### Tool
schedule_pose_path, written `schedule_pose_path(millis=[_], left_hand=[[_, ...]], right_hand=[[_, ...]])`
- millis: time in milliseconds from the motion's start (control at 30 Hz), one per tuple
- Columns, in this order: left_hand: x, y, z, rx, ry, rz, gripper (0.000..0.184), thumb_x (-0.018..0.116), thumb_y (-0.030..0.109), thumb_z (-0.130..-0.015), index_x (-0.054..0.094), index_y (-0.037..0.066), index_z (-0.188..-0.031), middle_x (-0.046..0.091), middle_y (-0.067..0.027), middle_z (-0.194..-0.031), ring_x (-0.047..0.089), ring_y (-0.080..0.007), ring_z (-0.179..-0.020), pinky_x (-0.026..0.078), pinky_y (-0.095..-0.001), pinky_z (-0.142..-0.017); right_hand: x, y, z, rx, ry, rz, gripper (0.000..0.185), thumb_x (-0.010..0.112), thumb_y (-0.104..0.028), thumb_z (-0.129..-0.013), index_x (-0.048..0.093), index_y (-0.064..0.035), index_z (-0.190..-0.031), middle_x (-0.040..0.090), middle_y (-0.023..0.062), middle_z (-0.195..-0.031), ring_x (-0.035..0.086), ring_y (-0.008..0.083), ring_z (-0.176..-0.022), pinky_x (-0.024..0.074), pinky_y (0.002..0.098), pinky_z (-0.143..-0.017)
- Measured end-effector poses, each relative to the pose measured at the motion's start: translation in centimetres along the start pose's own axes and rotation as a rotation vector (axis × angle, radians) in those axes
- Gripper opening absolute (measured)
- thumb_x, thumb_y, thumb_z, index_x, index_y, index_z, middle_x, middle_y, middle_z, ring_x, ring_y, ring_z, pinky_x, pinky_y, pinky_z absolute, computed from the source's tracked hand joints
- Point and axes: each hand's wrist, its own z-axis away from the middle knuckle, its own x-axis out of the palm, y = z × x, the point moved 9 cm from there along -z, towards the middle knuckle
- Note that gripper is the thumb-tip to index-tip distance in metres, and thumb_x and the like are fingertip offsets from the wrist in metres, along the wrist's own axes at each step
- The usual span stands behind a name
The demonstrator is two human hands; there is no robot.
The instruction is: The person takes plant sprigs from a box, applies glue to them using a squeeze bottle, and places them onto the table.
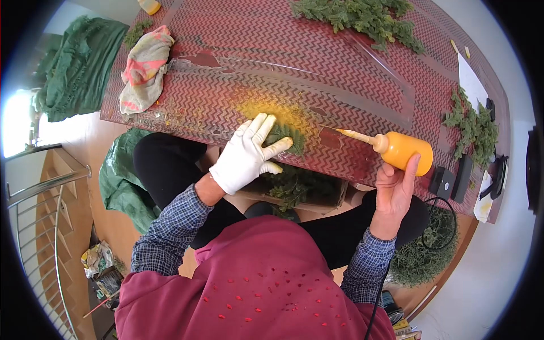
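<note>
My left hand (243, 153), in a white glove with yellow-stained fingertips, lies at the table's near edge. Its fingers are stretched and spread over a small green sprig (296, 135), touching it. Yellow powder or paint (277, 109) is scattered on the tabletop just beyond the fingers. Bare, my right hand (396, 187) grips a yellow squeeze bottle (405, 152) near its base. The bottle is tilted on its side, its long nozzle pointing left toward the sprig. Below the table edge, a cardboard box (337, 198) holds more green sprigs (292, 184).
The red zigzag-patterned table cover (226, 42) has torn patches. On it are a stained cloth (146, 71), a heap of greenery (357, 20), another pile of sprigs (473, 127) and dark devices (453, 178) with a cable. Green sacks (79, 65) stand left; a stair railing (48, 187) is beyond.
</note>
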Motion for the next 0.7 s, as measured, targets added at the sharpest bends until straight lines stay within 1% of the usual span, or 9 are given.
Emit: schedule_pose_path(millis=[33, 67, 167, 267, 333, 367, 467, 533, 700], left_hand=[[0.3, -0.1, 0.0, -0.033, 0.005, 0.009, 0.071, 0.07, 0.05, -0.067, 0.057, 0.024, -0.131, 0.044, -0.0262, -0.138, 0.042, -0.0416, -0.129, 0.038, -0.0501, -0.103], [0.7, 0.5, -0.1, -0.03, 0.007, 0.011, 0.071, 0.07, 0.05, -0.067, 0.057, 0.024, -0.131, 0.044, -0.0262, -0.138, 0.042, -0.0416, -0.129, 0.038, -0.0501, -0.103], [0.6, 1.2, -0.6, -0.35, 0.191, -0.062, 0.071, 0.068, 0.055, -0.07, 0.055, 0.024, -0.133, 0.04, -0.035, -0.137, 0.04, -0.0478, -0.127, 0.034, -0.0514, -0.1], [1.5, 2.5, -1.8, -0.523, 0.215, -0.099, 0.071, 0.067, 0.058, -0.073, 0.054, 0.024, -0.134, 0.039, -0.0355, -0.138, 0.036, -0.0492, -0.129, 0.031, -0.0534, -0.102], [1.8, 2.3, -1.6, -0.54, 0.202, -0.074, 0.074, 0.069, 0.057, -0.07, 0.053, 0.025, -0.135, 0.036, -0.0365, -0.139, 0.034, -0.0504, -0.13, 0.031, -0.0538, -0.102], [1.5, 2.1, -1.3, -0.496, 0.214, -0.045, 0.074, 0.07, 0.056, -0.069, 0.053, 0.026, -0.135, 0.034, -0.0371, -0.14, 0.033, -0.0507, -0.13, 0.031, -0.054, -0.102], [1.4, 1.7, -0.8, -0.436, 0.163, 0.006, 0.074, 0.072, 0.055, -0.067, 0.054, 0.029, -0.134, 0.03, -0.0388, -0.141, 0.031, -0.0519, -0.131, 0.03, -0.0547, -0.103], [1.8, 1.4, -0.7, -0.44, 0.138, 0.007, 0.073, 0.073, 0.055, -0.065, 0.055, 0.034, -0.133, 0.031, -0.0387, -0.141, 0.029, -0.0528, -0.132, 0.026, -0.0566, -0.107], [1.9, 1.3, -0.7, -0.452, 0.129, 0.013, 0.072, 0.072, 0.056, -0.066, 0.055, 0.035, -0.133, 0.032, -0.0383, -0.141, 0.028, -0.0538, -0.132, 0.025, -0.0575, -0.108]], right_hand=[[0.2, 0.0, 0.2, -0.011, 0.011, -0.003, 0.038, 0.059, -0.03, -0.096, 0.053, -0.005, -0.124, 0.065, 0.0138, -0.106, 0.058, 0.0163, -0.063, 0.0501, 0.0232, -0.053], [0.3, -0.1, 0.3, -0.022, 0.018, -0.005, 0.038, 0.059, -0.03, -0.096, 0.053, -0.0051, -0.124, 0.065, 0.0141, -0.106, 0.058, 0.0167, -0.063, 0.0497, 0.0234, -0.053], [0.9, -0.1, 0.3, -0.043, -0.001, 0.008, 0.037, 0.059, -0.03, -0.096, 0.054, -0.0053, -0.122, 0.066, 0.0138, -0.106, 0.058, 0.0161, -0.063, 0.0501, 0.0234, -0.054], [2.0, 0.5, 1.0, -0.085, -0.007, 0.029, 0.036, 0.059, -0.031, -0.096, 0.054, -0.0055, -0.121, 0.066, 0.0122, -0.106, 0.057, 0.0138, -0.063, 0.0496, 0.0226, -0.054], [2.4, 1.6, 1.8, -0.096, -0.016, 0.094, 0.037, 0.06, -0.033, -0.095, 0.055, -0.0049, -0.119, 0.066, 0.0103, -0.102, 0.057, 0.0118, -0.064, 0.048, 0.0216, -0.054], [2.6, 2.2, 2.1, -0.107, -0.029, 0.15, 0.039, 0.061, -0.035, -0.095, 0.056, -0.0043, -0.118, 0.067, 0.0084, -0.098, 0.057, 0.0097, -0.065, 0.0465, 0.0206, -0.055], [1.4, 4.4, 2.8, -0.101, 0.055, 0.261, 0.035, 0.059, -0.032, -0.096, 0.057, -0.0009, -0.112, 0.067, 0.0082, -0.088, 0.059, 0.0112, -0.058, 0.0504, 0.0234, -0.05], [0.7, 5.9, 2.7, -0.108, 0.058, 0.282, 0.033, 0.059, -0.03, -0.096, 0.057, -0.0007, -0.111, 0.067, 0.0087, -0.088, 0.06, 0.012, -0.057, 0.0519, 0.0245, -0.05], [1.4, 7.3, 2.4, -0.135, 0.05, 0.326, 0.028, 0.059, -0.026, -0.097, 0.059, 0.0001, -0.107, 0.068, 0.0105, -0.088, 0.063, 0.0133, -0.059, 0.0555, 0.0266, -0.051]])
